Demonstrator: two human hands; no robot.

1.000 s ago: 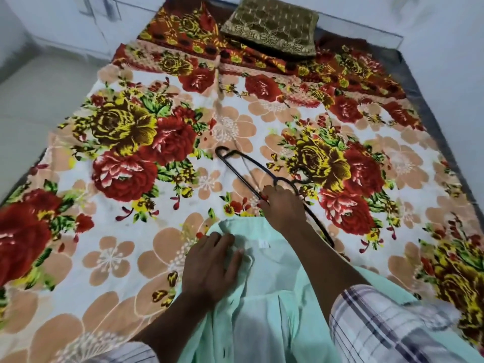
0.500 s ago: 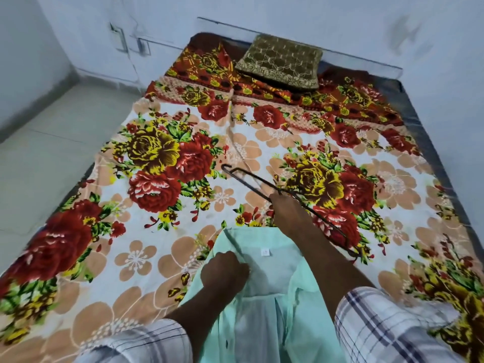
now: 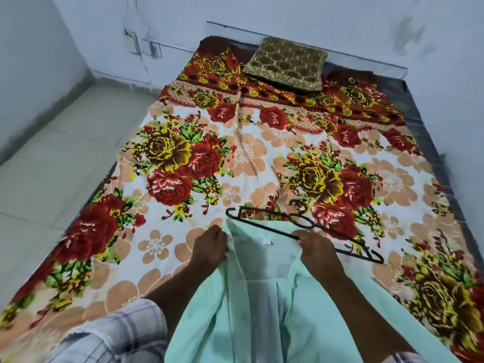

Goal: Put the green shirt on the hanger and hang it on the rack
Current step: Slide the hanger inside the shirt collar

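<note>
The person wears a checked shirt. The left sleeve (image 3: 112, 334) is pale grey-white cloth crossed by broad grey bands and thin dark blue lines, and it ends partway up the arm. Only a corner of the right sleeve (image 3: 404, 358) shows, in the same check. Both forearms are bare down to the left hand (image 3: 209, 246) and right hand (image 3: 318, 248).

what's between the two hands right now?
Head view: the green shirt collar, white label showing; the black hanger bar crosses its far edge.
</note>
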